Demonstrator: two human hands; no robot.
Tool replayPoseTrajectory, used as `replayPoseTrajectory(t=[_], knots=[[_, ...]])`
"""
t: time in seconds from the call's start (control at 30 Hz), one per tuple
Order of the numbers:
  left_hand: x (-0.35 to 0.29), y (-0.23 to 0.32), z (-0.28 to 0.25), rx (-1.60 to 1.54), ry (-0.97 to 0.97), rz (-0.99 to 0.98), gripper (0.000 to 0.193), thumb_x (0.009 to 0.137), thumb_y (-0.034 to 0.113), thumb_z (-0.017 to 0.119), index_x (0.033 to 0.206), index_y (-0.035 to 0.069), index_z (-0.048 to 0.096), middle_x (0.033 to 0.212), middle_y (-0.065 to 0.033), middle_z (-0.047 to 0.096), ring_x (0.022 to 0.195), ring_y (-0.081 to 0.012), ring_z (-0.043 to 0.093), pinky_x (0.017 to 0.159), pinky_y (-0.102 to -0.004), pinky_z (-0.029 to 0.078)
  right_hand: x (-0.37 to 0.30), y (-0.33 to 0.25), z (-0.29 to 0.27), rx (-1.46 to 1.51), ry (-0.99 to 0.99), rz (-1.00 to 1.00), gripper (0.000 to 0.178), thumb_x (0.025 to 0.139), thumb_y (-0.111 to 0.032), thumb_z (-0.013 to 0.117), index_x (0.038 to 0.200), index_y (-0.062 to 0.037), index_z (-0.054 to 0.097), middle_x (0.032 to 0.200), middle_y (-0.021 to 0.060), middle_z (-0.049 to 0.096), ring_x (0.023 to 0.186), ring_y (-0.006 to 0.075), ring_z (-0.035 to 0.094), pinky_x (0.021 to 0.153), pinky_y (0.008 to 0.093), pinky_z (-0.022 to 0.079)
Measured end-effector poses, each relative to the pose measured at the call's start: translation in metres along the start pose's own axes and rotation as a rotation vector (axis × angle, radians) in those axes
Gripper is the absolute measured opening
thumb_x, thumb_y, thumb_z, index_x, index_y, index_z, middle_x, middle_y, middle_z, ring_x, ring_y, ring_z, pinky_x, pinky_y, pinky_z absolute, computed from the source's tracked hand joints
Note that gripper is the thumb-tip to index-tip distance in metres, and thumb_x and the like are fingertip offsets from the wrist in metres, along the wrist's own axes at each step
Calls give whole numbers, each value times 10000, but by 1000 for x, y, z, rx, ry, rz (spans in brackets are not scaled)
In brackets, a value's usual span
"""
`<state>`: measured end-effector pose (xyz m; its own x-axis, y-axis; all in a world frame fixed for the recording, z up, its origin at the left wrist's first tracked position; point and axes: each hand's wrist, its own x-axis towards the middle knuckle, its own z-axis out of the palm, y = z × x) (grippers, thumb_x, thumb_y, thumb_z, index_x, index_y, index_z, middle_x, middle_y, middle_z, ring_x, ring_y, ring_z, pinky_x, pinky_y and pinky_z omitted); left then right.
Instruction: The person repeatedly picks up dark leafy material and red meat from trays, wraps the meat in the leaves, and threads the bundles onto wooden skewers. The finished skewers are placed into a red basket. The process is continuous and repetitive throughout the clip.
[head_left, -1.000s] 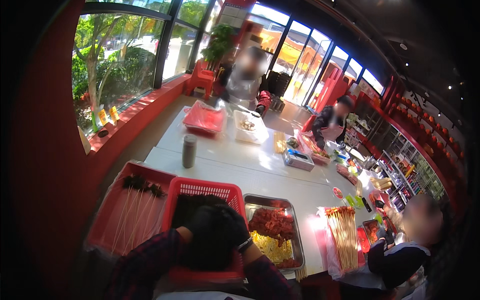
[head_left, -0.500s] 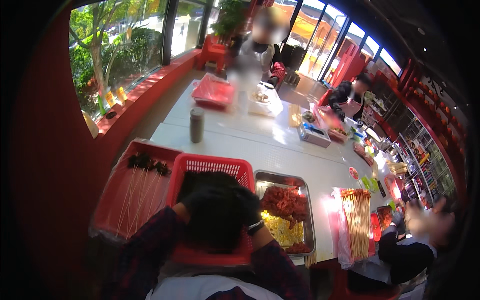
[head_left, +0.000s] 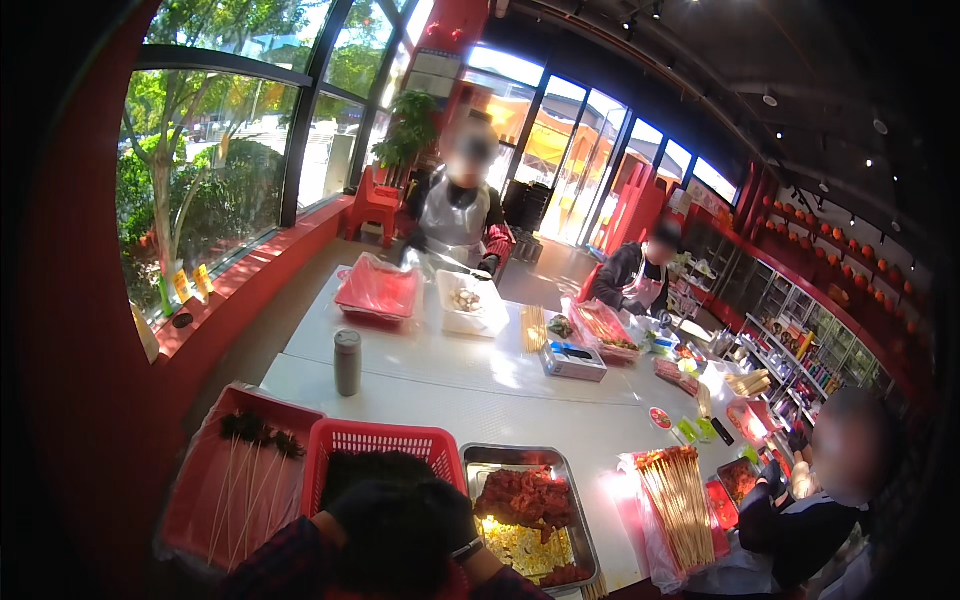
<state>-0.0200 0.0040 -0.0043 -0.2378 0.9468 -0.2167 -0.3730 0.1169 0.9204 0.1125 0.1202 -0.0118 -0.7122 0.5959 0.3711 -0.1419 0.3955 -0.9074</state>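
My left hand [head_left: 362,508] and my right hand [head_left: 447,503], both in black gloves, are together over the near half of a red perforated basket [head_left: 452,452]. Dark, leafy-looking stuff [head_left: 375,468] fills the basket. Against it the black fingers do not stand out, so whether they grip anything is hidden. To the left, a red plastic-lined tray [head_left: 192,490] carries several thin skewers tipped with dark clumps [head_left: 262,432]. On the right, beside my right hand, a metal tray [head_left: 572,480] contains red meat pieces [head_left: 525,497] and yellow bits [head_left: 512,543].
A grey canister [head_left: 347,365] stands beyond the basket. Loaded skewers [head_left: 672,505] lie to the right, next to a seated co-worker [head_left: 800,520]. Farther off are red trays [head_left: 378,288], a white container [head_left: 470,318], a glove box [head_left: 574,362] and two more people.
The view has tilted upward, so the table and basket sit lower in the picture. My hands stay over the basket, close together.
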Motion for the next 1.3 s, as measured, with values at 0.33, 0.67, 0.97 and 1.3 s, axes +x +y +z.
replayPoseTrajectory(t=[0.33,0.67,0.97,1.3], knots=[[8,-18,6,-92,153,103,206,820,138,544,962,-2,598,902,-77,603,804,-145,567,686,-252,469,-2,-2,5,-76,18,-11,182,744,-24,587,925,-2,584,856,87,622,821,154,588,746,277,469],[35,-56,-4,420,405,518,192,773,65,539,938,-4,608,905,-105,618,823,-197,579,750,-282,459,0,4,8,-81,146,-93,147,719,5,596,866,-10,597,835,82,623,802,158,589,740,282,473],[35,-35,26,-143,377,430,172,735,-15,579,898,31,606,888,-76,606,816,-166,573,741,-273,477,1,21,6,-56,235,-158,176,726,77,540,883,3,567,841,85,606,815,163,576,764,275,462],[32,-44,11,-395,236,296,173,774,-1,525,935,35,574,851,-63,595,751,-166,581,664,-263,498,-3,9,8,35,95,-58,211,716,85,548,906,-2,572,870,81,606,833,150,572,780,262,456]])
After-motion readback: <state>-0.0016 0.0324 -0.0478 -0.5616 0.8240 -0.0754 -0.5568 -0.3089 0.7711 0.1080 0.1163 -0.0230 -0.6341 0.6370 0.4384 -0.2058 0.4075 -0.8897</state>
